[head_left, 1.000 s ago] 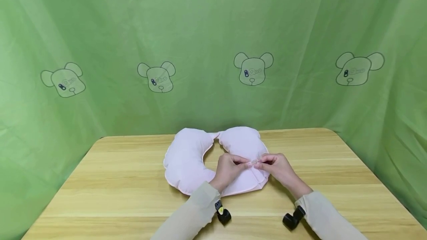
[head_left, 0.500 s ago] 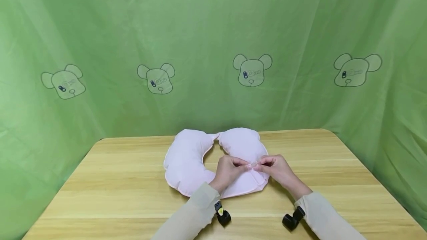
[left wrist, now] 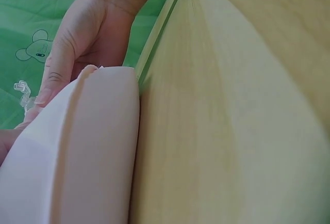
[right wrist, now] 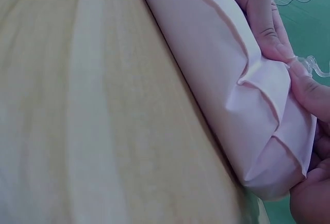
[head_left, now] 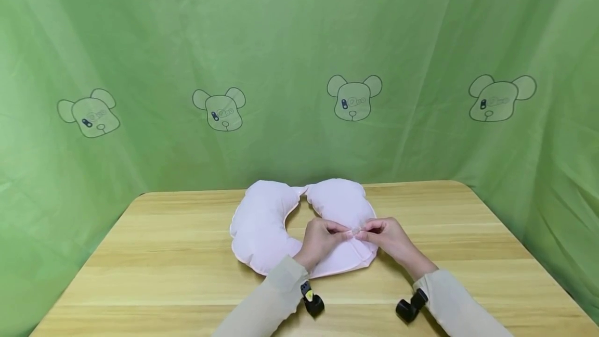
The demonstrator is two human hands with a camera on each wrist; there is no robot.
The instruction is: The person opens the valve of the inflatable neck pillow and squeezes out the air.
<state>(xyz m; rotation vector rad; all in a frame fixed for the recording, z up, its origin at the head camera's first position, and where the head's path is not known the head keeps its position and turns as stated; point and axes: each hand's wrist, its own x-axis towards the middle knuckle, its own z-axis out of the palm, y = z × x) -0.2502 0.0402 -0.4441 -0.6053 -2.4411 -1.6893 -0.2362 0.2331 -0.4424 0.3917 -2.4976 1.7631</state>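
A pale pink inflatable neck pillow (head_left: 264,222) lies puffed up on the table, its ends towards the far edge. On its right part stands a small clear plastic air valve (head_left: 355,231). My left hand (head_left: 320,241) pinches at the valve's base from the left, thumb and index finger together. From the right, my right hand (head_left: 392,238) pinches the same valve, and the fingertips of both hands almost meet. In the left wrist view the valve's clear cap (left wrist: 21,86) sticks up, off the stem. Creases run through the pillow's side (right wrist: 247,95) below the fingers in the right wrist view.
The wooden table (head_left: 154,254) extends on both sides of the pillow. A green curtain (head_left: 281,40) printed with bear heads hangs behind and at the sides. Black wrist cameras (head_left: 314,305) are strapped at both sleeves.
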